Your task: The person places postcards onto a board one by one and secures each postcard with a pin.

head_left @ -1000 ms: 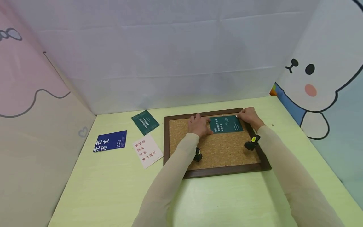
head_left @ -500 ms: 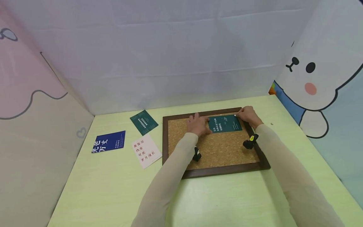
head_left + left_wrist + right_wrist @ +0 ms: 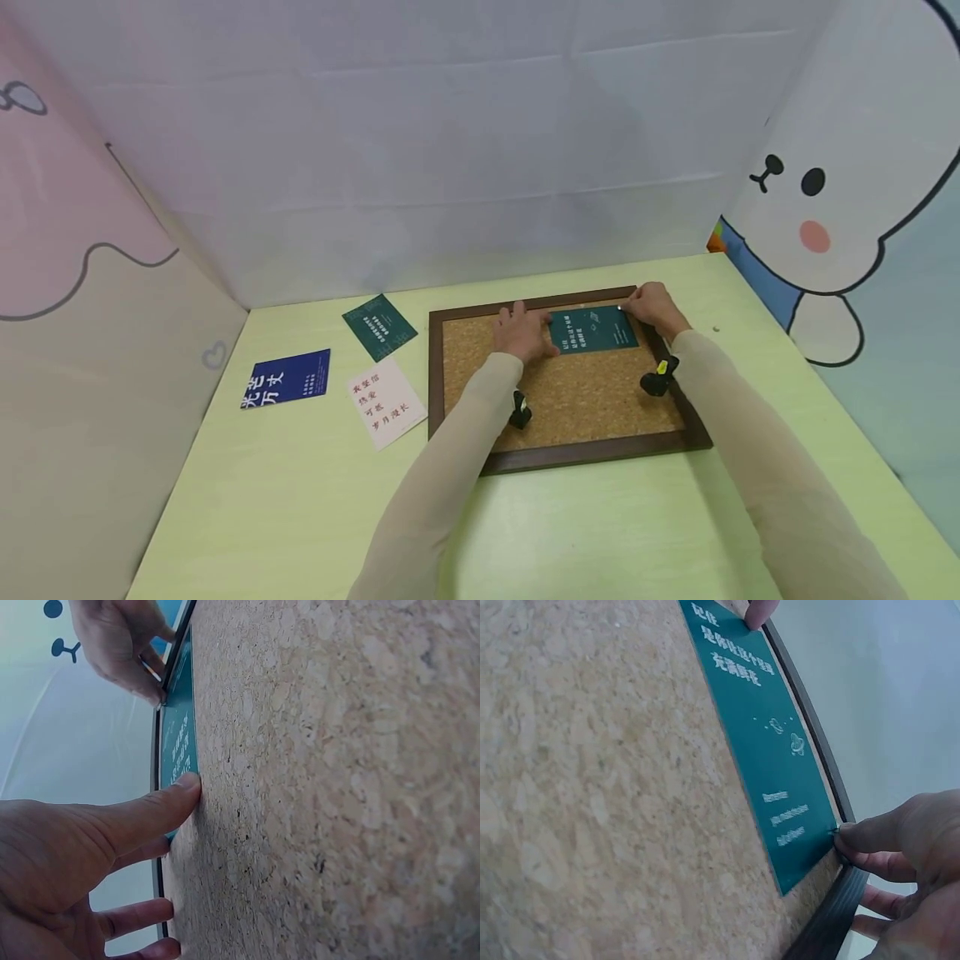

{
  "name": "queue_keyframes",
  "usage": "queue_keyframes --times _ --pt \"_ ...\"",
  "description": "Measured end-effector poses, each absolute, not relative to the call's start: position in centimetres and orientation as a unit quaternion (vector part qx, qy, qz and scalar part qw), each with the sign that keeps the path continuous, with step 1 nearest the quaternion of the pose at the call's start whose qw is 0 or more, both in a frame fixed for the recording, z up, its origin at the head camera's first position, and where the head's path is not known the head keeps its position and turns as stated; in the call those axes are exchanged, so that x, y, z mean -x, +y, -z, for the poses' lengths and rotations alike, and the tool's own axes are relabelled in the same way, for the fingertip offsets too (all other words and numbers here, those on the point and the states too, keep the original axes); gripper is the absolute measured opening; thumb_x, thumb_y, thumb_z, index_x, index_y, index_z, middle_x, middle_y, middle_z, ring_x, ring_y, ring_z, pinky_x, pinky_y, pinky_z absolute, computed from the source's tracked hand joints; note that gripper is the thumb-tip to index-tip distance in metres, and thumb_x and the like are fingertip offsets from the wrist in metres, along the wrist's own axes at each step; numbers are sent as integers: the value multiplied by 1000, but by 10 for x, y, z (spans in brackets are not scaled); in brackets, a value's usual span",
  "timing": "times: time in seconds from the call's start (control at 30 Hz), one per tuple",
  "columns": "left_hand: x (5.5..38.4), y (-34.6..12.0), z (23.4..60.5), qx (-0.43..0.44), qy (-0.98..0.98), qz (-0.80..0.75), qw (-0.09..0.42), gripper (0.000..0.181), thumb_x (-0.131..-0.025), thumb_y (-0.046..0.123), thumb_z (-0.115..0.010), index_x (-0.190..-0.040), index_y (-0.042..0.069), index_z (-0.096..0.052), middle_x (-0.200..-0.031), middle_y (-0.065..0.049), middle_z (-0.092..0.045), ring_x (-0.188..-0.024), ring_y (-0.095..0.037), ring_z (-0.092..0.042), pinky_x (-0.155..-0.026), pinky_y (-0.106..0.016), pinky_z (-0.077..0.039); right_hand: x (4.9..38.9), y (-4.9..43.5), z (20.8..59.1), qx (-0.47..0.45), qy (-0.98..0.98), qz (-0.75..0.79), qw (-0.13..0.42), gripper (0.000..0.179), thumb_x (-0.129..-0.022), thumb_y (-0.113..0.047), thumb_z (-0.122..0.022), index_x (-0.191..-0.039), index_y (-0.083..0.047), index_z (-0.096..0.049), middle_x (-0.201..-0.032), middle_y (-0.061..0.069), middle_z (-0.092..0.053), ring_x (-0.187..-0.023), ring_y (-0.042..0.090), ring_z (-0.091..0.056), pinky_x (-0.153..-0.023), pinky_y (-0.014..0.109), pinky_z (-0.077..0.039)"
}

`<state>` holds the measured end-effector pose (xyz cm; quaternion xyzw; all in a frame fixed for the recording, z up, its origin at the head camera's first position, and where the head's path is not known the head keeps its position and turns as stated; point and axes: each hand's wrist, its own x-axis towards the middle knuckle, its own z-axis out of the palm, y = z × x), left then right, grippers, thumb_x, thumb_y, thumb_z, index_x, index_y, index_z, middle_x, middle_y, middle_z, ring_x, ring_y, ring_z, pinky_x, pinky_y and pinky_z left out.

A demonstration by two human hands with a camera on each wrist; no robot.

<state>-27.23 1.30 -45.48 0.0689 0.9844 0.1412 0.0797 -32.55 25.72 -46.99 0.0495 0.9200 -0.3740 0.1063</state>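
A dark green card (image 3: 592, 329) with white lettering lies on the framed corkboard (image 3: 592, 400), near its upper right corner. My left hand (image 3: 522, 333) rests at the card's left end, fingers spread. In the left wrist view the left thumb (image 3: 161, 810) presses the card's lower corner, and a fingertip touches the upper one. At the card's upper right corner my right hand (image 3: 657, 308) pinches a tiny push pin (image 3: 834, 831) between thumb and forefinger, mostly hidden by the fingertips. The other right fingers reach past the dark frame (image 3: 829, 922).
Left of the corkboard, a second green card (image 3: 380, 327), a white card with red lettering (image 3: 387, 402) and a blue card (image 3: 286, 378) lie on the pale green table (image 3: 300, 500). A white backdrop (image 3: 465, 150) stands behind; a cartoon-printed panel (image 3: 847, 208) stands at right.
The head view shifts slightly. Both hands stay at the same ends of the green card, which has not moved on the corkboard.
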Motion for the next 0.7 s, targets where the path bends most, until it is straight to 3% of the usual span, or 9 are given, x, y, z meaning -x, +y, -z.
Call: queue_keyframes --times 0.3,0.43,0.57,0.7 --pt "277 14 462 -63 985 -137 83 62 -78 49 -79 -135 40 -57 -128 -2 -46 -104 -22 -37 -88 -35 -31 326 259 472 -40 928 353 115 44 -98 -16 -54 -56 -11 -43 -49 -5 -30 -48 12 -32 -56 31 -34" --pt "276 15 459 -64 985 -138 83 62 -79 48 -78 -135 39 -57 -131 -2 -46 -109 -24 -39 -91 -37 -33 322 258 470 -31 944 316 89 37 -97 -17 -56 -62 -7 -49 -54 -4 -37 -52 14 -38 -56 31 -35" --pt "278 15 461 -66 985 -134 86 62 -78 50 -78 -135 39 -56 -132 -2 -45 -109 -24 -38 -91 -38 -34 319 257 465 -50 960 270 56 29 -95 -24 -62 -76 -2 -58 -69 5 -49 -65 22 -48 -61 36 -40" --pt "279 16 462 -69 984 -136 89 62 -78 50 -78 -135 39 -56 -132 -2 -45 -110 -24 -39 -90 -38 -34 315 257 461 -81 970 225 50 34 -93 -34 -64 -93 0 -61 -97 20 -52 -91 38 -50 -81 54 -42"
